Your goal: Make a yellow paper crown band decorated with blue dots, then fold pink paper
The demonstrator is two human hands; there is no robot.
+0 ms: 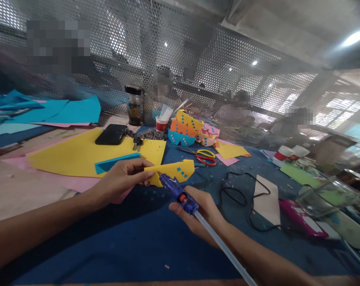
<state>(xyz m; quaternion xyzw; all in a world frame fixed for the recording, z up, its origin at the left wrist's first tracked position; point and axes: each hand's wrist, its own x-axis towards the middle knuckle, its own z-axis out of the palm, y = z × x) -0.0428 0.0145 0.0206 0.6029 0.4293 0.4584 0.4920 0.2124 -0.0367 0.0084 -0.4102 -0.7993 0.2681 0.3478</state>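
My left hand (pixel 124 176) pinches the left end of a yellow paper cutout (pixel 186 170), which bears several small blue squares near its right end. Wrapped round a blue hot glue gun (pixel 172 188) is my right hand (pixel 205 206); a long translucent glue stick (pixel 224 248) sticks out of its back. The gun's nozzle meets the cutout close to my left fingertips; whether glue is coming out cannot be made out. A folded blue paper strip (pixel 117 163) lies just behind my left hand, on a large yellow sheet (pixel 63 157).
Scissors (pixel 206 157) lie beyond the cutout, before stacked decorated paper pieces (pixel 184 127). A phone (pixel 111 134), keys (pixel 137 142), a lidded jar (pixel 134 107) and a paper cup (pixel 162 124) stand or lie behind. At right are a black cord (pixel 251 212), a magenta device (pixel 303 218) and a glass container (pixel 323 196).
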